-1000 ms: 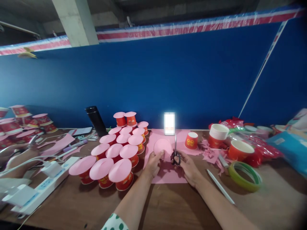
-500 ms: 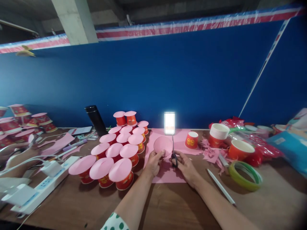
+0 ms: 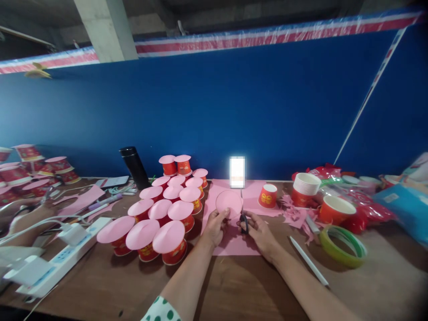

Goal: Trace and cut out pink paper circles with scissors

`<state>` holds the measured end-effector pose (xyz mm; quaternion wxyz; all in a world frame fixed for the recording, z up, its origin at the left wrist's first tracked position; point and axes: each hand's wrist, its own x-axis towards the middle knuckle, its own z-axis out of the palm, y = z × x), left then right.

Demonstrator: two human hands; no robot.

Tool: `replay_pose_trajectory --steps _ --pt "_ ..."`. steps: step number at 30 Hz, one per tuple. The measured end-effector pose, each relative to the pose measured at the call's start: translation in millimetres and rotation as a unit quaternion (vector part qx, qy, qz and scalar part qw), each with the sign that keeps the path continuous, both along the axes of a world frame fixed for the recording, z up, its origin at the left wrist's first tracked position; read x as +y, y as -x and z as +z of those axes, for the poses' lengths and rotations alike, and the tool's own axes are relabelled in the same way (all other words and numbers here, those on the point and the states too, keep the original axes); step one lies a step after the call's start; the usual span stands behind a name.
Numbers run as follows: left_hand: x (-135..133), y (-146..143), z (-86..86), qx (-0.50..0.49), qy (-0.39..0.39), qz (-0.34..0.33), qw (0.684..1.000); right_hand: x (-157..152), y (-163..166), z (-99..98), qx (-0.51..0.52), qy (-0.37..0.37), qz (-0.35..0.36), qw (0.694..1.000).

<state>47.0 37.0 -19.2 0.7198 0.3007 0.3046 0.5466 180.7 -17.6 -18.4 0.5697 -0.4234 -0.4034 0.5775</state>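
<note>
Between thumb and fingers, my left hand [image 3: 216, 227] pinches a round pink paper disc [image 3: 228, 203] over the pink sheet [image 3: 230, 246] on the table. Black-handled scissors [image 3: 244, 220] are gripped in my right hand [image 3: 257, 231], their blades pointing away from me beside the disc's right edge. Whether the blades touch the paper I cannot tell. Just beyond my right hand a red paper cup [image 3: 267, 196] stands upside down on the sheet. To the left are several upturned red cups topped with pink discs [image 3: 169, 237].
Pink scraps [image 3: 296, 211], stacked cups [image 3: 306, 189], a white pen [image 3: 309, 261] and a tape roll [image 3: 343, 246] lie to the right. At left are a power strip [image 3: 65, 261], a black flask [image 3: 134, 167] and another person's hands [image 3: 30, 218]. A bright screen [image 3: 237, 171] stands behind the sheet.
The disc in my left hand has turned slightly and shows flatter to me. My hands have hardly moved, and the view has shifted a little.
</note>
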Motion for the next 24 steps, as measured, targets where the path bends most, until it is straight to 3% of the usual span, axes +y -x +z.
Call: replay_pose_trajectory --steps 8,18,24 --pt "-0.2 -0.4 0.7 0.006 0.006 -0.007 1.0 1.1 -0.9 -2.6 -0.011 -0.008 0.008 1.0" --pt "-4.1 -2.7 -1.0 0.123 -0.02 -0.034 0.992 -1.1 -0.1 0.1 -0.009 -0.009 0.019 1.0" --pt "-1.6 -1.9 0.9 0.097 0.0 0.006 0.995 0.9 -1.9 0.7 -0.013 -0.001 -0.009 1.0"
